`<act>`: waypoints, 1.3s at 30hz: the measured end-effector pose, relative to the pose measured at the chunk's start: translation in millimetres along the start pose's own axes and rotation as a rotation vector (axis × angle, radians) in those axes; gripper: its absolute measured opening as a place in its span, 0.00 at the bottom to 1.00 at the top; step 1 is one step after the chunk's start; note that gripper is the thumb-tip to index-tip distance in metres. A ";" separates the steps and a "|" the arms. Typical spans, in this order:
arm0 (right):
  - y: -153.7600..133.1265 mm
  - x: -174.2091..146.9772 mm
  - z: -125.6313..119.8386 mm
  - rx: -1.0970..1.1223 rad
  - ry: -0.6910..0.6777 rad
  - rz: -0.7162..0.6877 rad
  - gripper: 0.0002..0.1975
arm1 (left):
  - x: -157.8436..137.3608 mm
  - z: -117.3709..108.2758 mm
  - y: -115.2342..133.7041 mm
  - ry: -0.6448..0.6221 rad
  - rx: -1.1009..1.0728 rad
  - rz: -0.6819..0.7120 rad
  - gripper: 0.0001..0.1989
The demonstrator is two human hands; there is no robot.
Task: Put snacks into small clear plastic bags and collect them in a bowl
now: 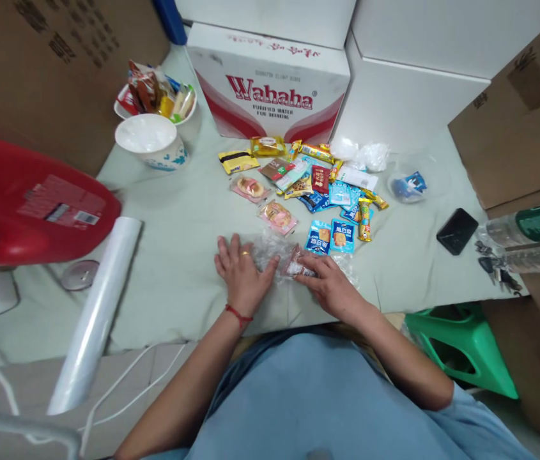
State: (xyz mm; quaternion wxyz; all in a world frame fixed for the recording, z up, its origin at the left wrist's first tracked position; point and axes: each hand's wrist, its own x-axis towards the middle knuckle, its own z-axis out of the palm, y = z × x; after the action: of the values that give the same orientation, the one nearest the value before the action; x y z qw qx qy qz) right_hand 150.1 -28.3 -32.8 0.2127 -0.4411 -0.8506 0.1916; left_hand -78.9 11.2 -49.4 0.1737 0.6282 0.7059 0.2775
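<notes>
Film (pixel 268 246) lies against the left hand (pixel 245 275), spread open apparently to steady it, while the right hand (pixel 331 285) lays fingers on a brown packet (pixel 293 262), grip unclear.

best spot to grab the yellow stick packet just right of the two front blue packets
Probably its middle, pinched across the narrow width, coming from the near right. The yellow stick packet lies lengthwise away from the person, with bare tablecloth to its right, while a blue packet sits close on its left.
</notes>
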 end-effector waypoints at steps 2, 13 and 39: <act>-1.0 -1.9 1.3 0.019 0.015 -0.010 0.17 | -0.5 1.7 13.0 -0.004 -0.171 0.038 0.14; 4.7 -35.6 -50.7 0.340 0.087 0.211 0.14 | -29.0 19.1 63.1 -0.262 -0.270 0.633 0.15; -34.8 49.2 5.6 -0.175 -0.014 0.393 0.14 | -46.8 -24.3 -3.7 -0.163 -0.239 0.638 0.26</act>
State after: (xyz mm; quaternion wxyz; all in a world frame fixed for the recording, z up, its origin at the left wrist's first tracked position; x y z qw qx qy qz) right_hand 98.1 -6.8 -10.1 0.1260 -0.6141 -0.7630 0.1579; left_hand -89.2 -39.2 -37.4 0.2062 0.8125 0.4203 0.3474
